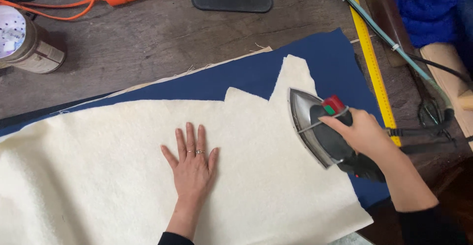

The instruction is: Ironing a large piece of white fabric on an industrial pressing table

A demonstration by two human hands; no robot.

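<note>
Pressing step: right hand [362,131] fingers wrapped round iron [315,126] handle, left hand [192,163] flat, fingers spread on cream felt [98,176]. Next prob needs iron gliding twd those fingertips w/o creasing.

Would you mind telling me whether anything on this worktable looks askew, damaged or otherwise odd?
Nothing stands out much. The right hand grips the iron on the cream felt, and the left hand lies flat on it. The beige cloth edge under the navy fabric is slightly frayed. The yellow ruler lies slanted.
</note>
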